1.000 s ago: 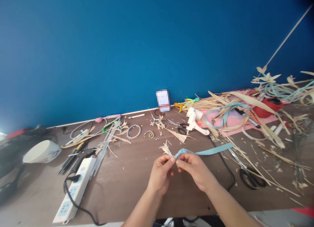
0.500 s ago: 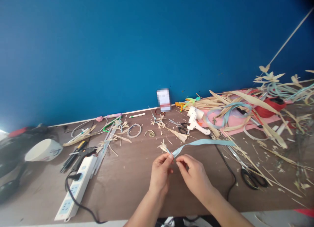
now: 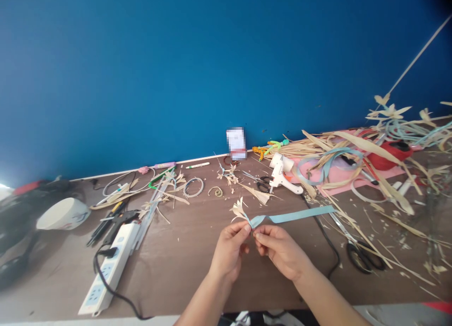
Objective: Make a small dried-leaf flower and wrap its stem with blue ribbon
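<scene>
A cream flower made of pale dried strips stands up from the fingertips of my left hand, which pinches its base. From that same spot a light blue ribbon runs off to the right, its far end near the silver blades of the scissors. My right hand is closed beside the left, thumb and forefinger pressed together at the ribbon's lower edge. The flower's stem is hidden behind my fingers.
Black-handled scissors lie at the right. A white glue gun stands behind my hands. Dried strips pile up at the back right. At left are a power strip with a black cord and a white bowl.
My right hand has closed in toward the left, at the ribbon. The ribbon has twisted near my fingers and its outer stretch sits straighter. The flower has turned slightly more upright.
</scene>
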Tool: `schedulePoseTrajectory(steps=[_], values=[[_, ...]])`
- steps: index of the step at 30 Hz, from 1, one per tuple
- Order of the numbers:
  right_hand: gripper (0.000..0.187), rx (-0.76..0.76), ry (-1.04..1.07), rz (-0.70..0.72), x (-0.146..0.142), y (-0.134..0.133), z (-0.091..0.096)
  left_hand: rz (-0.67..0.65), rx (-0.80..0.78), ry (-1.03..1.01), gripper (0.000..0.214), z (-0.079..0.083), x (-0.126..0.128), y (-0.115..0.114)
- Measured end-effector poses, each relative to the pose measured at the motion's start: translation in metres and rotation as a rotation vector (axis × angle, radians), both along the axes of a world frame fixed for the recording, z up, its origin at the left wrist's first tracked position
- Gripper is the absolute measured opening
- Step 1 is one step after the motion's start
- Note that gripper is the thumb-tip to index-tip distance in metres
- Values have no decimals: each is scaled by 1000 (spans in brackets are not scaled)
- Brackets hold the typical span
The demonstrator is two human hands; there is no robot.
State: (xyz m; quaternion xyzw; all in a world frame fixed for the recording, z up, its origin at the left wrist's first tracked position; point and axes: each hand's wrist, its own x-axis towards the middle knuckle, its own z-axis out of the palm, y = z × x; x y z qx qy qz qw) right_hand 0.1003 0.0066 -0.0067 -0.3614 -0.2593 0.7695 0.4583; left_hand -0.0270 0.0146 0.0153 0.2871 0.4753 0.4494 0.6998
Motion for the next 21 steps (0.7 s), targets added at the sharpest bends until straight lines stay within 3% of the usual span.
schedulePoseTrajectory(steps=[8, 12, 15, 18, 21], values=[[15, -170, 330, 148, 1, -2, -6, -81, -65, -49, 21, 8, -5, 2], [17, -192, 326, 187, -3, -2, -7, -115, -28, -46, 23, 7, -5, 3], [18, -59, 66, 133, -6, -3, -8, -119, 48, 28, 23, 2, -5, 3], [14, 222, -447, 74, -2, -8, -1, -81, 126, 185, 22, 0, -6, 4], [9, 452, -856, 115, 10, -16, 16, -58, 207, 343, 20, 3, -9, 6]])
